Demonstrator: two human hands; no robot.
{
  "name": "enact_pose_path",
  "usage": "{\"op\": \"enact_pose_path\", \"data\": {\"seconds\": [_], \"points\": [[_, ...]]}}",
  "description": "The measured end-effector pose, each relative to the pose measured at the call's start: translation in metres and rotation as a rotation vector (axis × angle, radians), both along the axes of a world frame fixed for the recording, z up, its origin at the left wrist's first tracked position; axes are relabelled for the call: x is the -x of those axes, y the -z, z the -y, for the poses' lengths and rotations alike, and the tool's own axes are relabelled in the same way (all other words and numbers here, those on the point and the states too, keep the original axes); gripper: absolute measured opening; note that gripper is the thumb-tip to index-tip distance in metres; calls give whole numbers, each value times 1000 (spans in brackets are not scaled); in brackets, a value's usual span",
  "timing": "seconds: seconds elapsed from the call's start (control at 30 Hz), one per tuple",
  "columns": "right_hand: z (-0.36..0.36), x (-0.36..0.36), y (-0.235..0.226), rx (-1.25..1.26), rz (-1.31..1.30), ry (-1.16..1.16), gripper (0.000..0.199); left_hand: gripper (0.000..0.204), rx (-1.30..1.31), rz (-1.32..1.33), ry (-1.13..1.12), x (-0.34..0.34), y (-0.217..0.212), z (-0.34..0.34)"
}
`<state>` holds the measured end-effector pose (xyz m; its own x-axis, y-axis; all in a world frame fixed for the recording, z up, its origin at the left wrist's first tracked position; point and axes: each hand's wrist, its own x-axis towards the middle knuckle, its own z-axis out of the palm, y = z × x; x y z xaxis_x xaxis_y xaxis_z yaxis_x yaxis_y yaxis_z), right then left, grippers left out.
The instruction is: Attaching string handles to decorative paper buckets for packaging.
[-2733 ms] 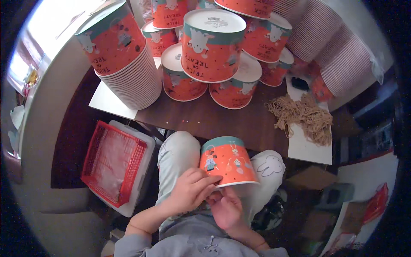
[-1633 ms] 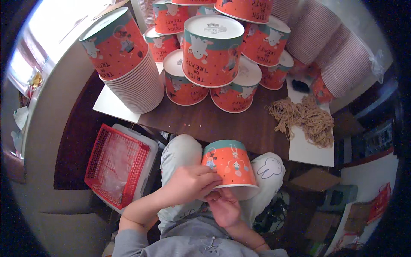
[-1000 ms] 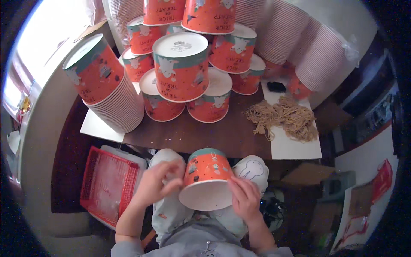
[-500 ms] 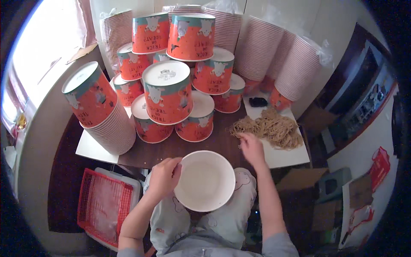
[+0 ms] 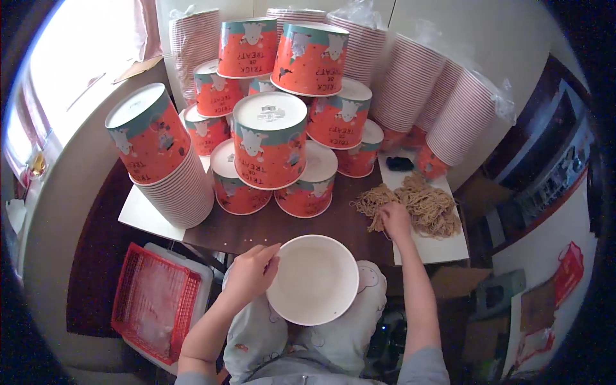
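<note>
My left hand (image 5: 255, 273) is closed on the left rim of a white-lined paper bucket (image 5: 312, 280). The bucket sits in my lap, mouth up, with nothing visible inside. To the right, my right hand (image 5: 395, 222) reaches down onto a heap of tan twine (image 5: 428, 206). Its fingers are pinched on some strands at the heap's near left side; the fingertips are partly hidden. Beyond the lap bucket, upside-down orange buckets with teal bands and ghost drawings are piled up, the nearest large bucket (image 5: 269, 154) resting on two others.
A nested bucket stack (image 5: 173, 199) stands at the table's left. Tall nested stacks (image 5: 462, 122) in clear plastic line the back wall. A small black object (image 5: 400, 163) lies behind the twine. A red basket (image 5: 189, 301) is low on the left, and a cardboard box (image 5: 459, 282) low on the right.
My right hand has moved right and nearer, further onto the twine. The lap bucket and my left hand stay together. The whole view has shifted slightly.
</note>
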<state>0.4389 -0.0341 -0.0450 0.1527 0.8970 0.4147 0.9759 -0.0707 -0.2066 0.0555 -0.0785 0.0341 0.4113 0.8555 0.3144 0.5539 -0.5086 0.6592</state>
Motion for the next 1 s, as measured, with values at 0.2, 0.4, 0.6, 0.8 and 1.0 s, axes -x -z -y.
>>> {"op": "enact_pose_path", "data": {"seconds": [0.2,0.4,0.6,0.8,1.0], "points": [[-5,-12,-87,-115,-51,-21,16,35,2,20,-42,1,-14,1],[-8,-16,-193,-236,-764,-122,19,32,-128,124,-16,1,-18,-2],[22,64,-263,-166,-1094,-414,13,21,-55,326,113,-11,-32,-6],[59,149,-223,-207,-421,-616,6,37,1079,855,470,-22,-26,13],[118,210,-136,-89,90,-903,13,41,1273,1201,352,-13,-2,24]]}}
